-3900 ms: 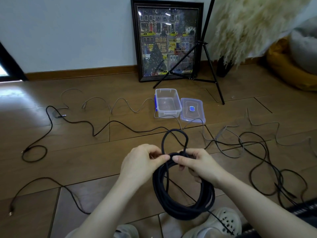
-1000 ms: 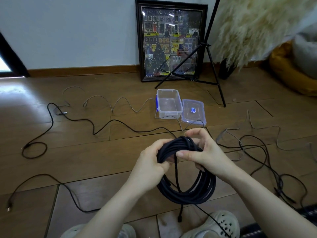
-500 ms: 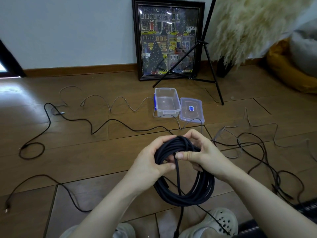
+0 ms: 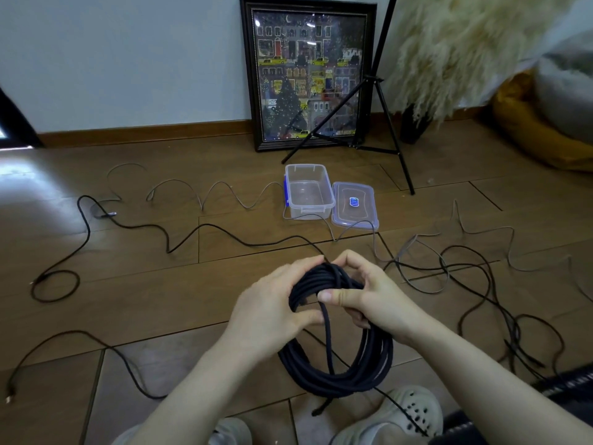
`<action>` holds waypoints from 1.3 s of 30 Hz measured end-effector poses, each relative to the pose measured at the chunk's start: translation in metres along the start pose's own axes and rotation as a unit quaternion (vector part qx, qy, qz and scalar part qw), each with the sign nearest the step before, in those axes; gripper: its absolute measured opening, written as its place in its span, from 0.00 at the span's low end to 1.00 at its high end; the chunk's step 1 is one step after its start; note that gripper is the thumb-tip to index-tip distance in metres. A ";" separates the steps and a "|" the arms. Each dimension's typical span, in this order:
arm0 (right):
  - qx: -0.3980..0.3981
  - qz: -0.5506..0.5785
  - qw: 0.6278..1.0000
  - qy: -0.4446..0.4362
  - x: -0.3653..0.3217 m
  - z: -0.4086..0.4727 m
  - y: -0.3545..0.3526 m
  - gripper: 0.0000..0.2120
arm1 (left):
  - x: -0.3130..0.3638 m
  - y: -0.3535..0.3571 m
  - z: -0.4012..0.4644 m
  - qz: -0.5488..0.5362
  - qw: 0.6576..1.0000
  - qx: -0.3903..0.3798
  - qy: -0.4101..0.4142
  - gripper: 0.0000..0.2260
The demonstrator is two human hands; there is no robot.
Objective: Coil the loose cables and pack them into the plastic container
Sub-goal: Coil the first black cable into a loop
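- Head view looks down on a thick black coiled cable [image 4: 337,364] held above the brown wooden floor [image 4: 160,284], between both hands.
- Left hand [image 4: 272,303] curls round the top of the coil from the left, fingers over the bundle and thumb beneath it.
- Right hand [image 4: 369,293] grips the same top part from the right, fingers wrapped over the strands, thumb pressing one loose strand against the bundle.
- That loose strand hangs down across the coil's opening, its end dangling near a pale perforated clog [image 4: 401,412].
- Clear rectangular plastic container [image 4: 308,191] stands open on the floor beyond the hands, well apart from the coil, with nothing visible inside.
- Its clear lid with a blue sticker [image 4: 354,203] lies flat just beside it on the right.
- Thin black loose cables [image 4: 128,226] and thin grey loose cables [image 4: 224,194] trail across the floor on both sides.
- Dark-framed picture [image 4: 308,75] leans on the wall behind a black tripod [image 4: 378,117].
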State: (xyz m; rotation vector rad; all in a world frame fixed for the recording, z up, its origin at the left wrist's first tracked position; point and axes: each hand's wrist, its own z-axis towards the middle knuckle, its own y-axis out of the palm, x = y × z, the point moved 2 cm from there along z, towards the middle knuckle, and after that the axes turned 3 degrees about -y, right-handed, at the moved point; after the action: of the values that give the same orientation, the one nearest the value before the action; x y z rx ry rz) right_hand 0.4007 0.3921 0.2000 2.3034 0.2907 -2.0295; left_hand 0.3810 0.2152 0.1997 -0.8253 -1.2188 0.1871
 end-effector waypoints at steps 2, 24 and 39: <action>-0.010 -0.009 1.000 0.008 0.005 0.000 0.003 0.13 | 0.002 -0.005 -0.002 0.130 0.985 0.075 0.083 0.29; 0.094 -0.182 0.979 -0.018 0.006 -0.005 0.013 0.28 | 0.002 0.008 -0.002 -0.188 0.969 0.079 -0.139 0.09; 0.151 0.009 0.986 0.064 -0.003 0.000 0.005 0.24 | 0.008 0.010 -0.003 -0.167 0.984 0.052 -0.040 0.07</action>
State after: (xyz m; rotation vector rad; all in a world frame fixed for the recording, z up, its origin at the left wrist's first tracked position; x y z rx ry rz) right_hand 0.4008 0.3870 0.2027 2.6047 -0.0374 -2.0435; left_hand 0.3893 0.2256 0.1986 -0.5162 -1.3921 0.0094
